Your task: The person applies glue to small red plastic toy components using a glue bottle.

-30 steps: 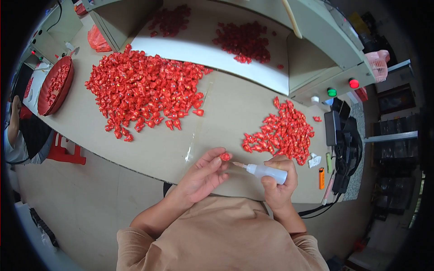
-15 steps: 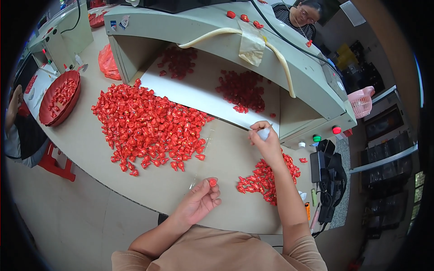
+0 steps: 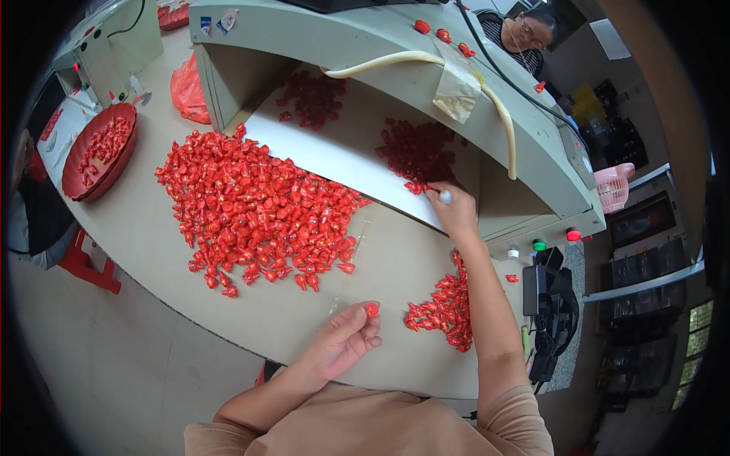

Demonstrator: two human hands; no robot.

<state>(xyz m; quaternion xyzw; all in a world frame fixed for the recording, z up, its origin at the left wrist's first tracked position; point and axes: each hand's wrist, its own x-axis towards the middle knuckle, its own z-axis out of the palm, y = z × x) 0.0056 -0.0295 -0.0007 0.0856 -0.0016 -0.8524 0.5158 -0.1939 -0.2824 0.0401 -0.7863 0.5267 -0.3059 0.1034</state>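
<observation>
Near the front edge of the table, my left hand [image 3: 344, 343] pinches a small red plastic piece [image 3: 372, 310] between thumb and fingers. My right hand [image 3: 459, 219] reaches to the mouth of the grey open-fronted box, closed round a small white bottle-like thing [image 3: 445, 197]. Its fingertips are at the near edge of a heap of red pieces [image 3: 417, 153] on the box's white floor; whether they grip one of these cannot be seen. A large pile of red pieces [image 3: 255, 209] covers the table to the left. A smaller pile [image 3: 442, 308] lies beside my right forearm, which partly hides it.
The grey box [image 3: 365, 34] arches over the back of the table, a cream tube [image 3: 388, 58] taped along its front. Left stands a red basket [image 3: 125, 156] of red pieces. Black adapters and cables [image 3: 553, 304] lie at right. Another person [image 3: 521, 38] is behind the box.
My right hand has moved a little farther into the box, up to the heap's edge. The left hand keeps its red piece. The whole view has shifted slightly.
</observation>
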